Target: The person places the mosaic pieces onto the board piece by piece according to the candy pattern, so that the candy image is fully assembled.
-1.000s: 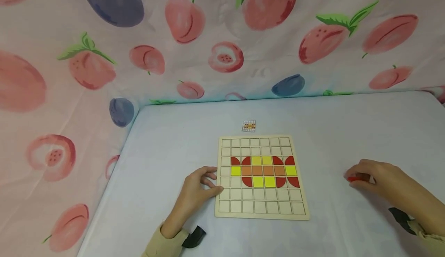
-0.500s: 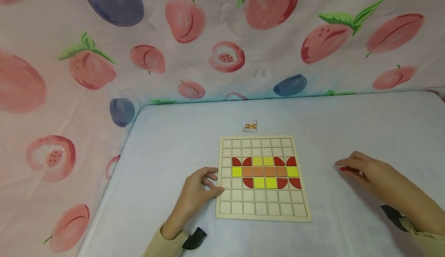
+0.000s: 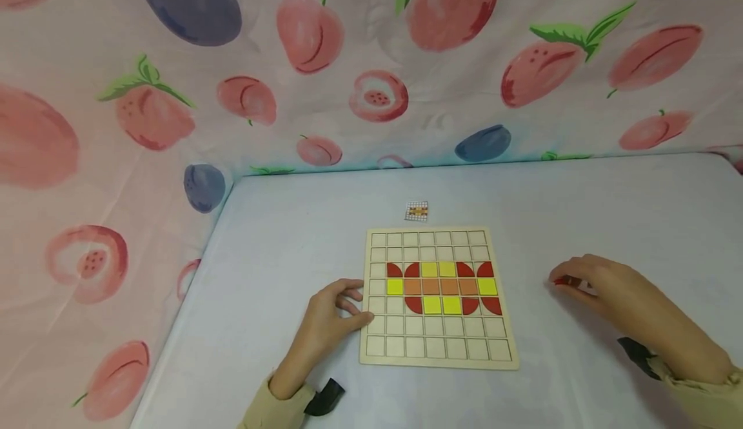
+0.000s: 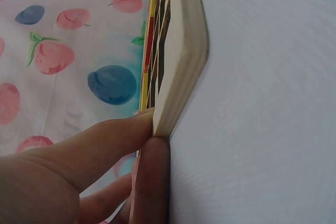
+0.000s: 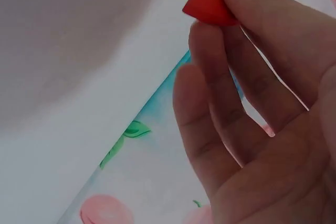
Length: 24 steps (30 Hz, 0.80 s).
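Note:
My left hand [image 3: 327, 316] holds the left edge of a square wooden grid board [image 3: 426, 348]. In the left wrist view, the thumb [image 4: 123, 129] lies at the board's upper edge and a finger [image 4: 151, 182] presses its side. Red quarter-circle tiles [image 3: 413, 304], yellow square tiles [image 3: 429, 269] and orange square tiles [image 3: 449, 287] fill cells across the board's middle rows. Right of the board, my right hand [image 3: 606, 293] pinches a red quarter-circle tile [image 5: 210, 3] between thumb and fingertips, apart from the board. The other fingers are loosely bent.
A small printed pattern card [image 3: 416, 211] lies just behind the board. White cloth [image 3: 278, 235] covers the table. A fruit-print curtain [image 3: 429, 106] stands along its back and left sides. Black straps [image 3: 325, 398] hang at both wrists.
My right hand has moved left toward the board, carrying the red quarter-circle tile. The left hand stays at the board's edge, and the tiles on the board look the same.

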Tool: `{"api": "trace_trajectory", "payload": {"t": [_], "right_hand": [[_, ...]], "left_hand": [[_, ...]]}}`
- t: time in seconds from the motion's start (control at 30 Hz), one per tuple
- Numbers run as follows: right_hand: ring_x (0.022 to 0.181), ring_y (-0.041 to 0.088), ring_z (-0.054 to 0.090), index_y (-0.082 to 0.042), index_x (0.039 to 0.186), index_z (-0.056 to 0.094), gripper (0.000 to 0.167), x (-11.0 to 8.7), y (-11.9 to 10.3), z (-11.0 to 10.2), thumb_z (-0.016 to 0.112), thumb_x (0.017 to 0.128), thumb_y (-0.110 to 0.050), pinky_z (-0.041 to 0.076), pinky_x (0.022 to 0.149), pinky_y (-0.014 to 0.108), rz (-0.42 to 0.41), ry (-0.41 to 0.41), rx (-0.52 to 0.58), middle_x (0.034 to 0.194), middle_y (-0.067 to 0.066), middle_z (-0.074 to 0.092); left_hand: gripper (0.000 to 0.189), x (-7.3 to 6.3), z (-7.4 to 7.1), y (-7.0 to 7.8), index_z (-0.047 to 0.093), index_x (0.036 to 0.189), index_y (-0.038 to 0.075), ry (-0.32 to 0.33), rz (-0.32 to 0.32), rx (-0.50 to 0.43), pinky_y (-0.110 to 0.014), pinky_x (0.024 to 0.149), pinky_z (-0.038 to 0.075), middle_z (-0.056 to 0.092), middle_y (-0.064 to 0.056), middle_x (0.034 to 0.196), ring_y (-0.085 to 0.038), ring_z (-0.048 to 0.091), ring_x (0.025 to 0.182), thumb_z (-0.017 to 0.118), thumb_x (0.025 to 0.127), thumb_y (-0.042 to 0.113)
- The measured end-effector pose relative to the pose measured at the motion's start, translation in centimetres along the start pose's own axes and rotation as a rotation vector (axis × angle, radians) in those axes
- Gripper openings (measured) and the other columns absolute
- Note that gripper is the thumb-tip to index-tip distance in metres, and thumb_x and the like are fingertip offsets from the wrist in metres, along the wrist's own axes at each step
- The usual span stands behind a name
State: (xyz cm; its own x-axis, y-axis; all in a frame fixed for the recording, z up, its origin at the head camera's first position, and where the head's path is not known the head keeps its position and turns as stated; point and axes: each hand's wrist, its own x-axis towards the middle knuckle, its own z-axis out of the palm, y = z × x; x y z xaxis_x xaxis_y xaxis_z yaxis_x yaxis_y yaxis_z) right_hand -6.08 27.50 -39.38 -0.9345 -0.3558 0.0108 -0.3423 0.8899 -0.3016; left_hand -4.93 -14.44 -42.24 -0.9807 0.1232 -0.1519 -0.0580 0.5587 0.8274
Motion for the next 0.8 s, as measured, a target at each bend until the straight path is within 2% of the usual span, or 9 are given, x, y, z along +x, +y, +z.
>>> {"api": "trace_trajectory", "payload": {"t": [0.17,0.33,0.57,0.8], "right_hand": [[0.071,0.001,0.054,-0.016,0.088,0.072,0.022,0.4,-0.8,0.1,0.085,0.073,-0.007,0.053,0.064,0.026,-0.070,0.063,0.038,0.084,-0.011,0.065],[0.072,0.000,0.056,-0.016,0.087,0.072,0.024,1.2,-2.1,0.2,0.086,0.071,-0.004,0.054,0.065,0.028,-0.160,0.119,0.055,0.083,-0.012,0.063],[0.076,0.006,0.061,-0.014,0.091,0.074,0.021,2.4,-4.3,0.3,0.084,0.074,-0.005,0.057,0.069,0.029,-0.211,0.087,0.088,0.087,-0.010,0.065],[0.079,0.007,0.062,-0.012,0.097,0.075,0.021,3.2,-6.2,0.4,0.083,0.078,-0.009,0.057,0.072,0.027,-0.201,0.041,0.121,0.089,-0.008,0.065]], "left_hand": [[0.052,0.0,0.0,0.0,0.065,0.123,0.005,-0.001,-0.001,0.007,-0.023,0.070,0.047,0.065,-0.003,0.099,-0.010,0.063,0.076,0.085,0.076,0.008],[0.051,0.0,0.0,0.0,0.065,0.123,0.005,0.000,-0.003,0.011,-0.024,0.070,0.048,0.066,-0.004,0.099,-0.010,0.063,0.076,0.085,0.076,0.009],[0.051,0.0,0.0,0.0,0.065,0.122,0.005,0.000,-0.005,0.014,-0.024,0.071,0.047,0.066,-0.003,0.098,-0.009,0.063,0.076,0.085,0.075,0.008],[0.051,0.1,0.1,-0.1,0.065,0.122,0.006,0.003,-0.004,0.020,-0.024,0.071,0.048,0.066,-0.003,0.098,-0.009,0.063,0.075,0.085,0.075,0.008]]}}
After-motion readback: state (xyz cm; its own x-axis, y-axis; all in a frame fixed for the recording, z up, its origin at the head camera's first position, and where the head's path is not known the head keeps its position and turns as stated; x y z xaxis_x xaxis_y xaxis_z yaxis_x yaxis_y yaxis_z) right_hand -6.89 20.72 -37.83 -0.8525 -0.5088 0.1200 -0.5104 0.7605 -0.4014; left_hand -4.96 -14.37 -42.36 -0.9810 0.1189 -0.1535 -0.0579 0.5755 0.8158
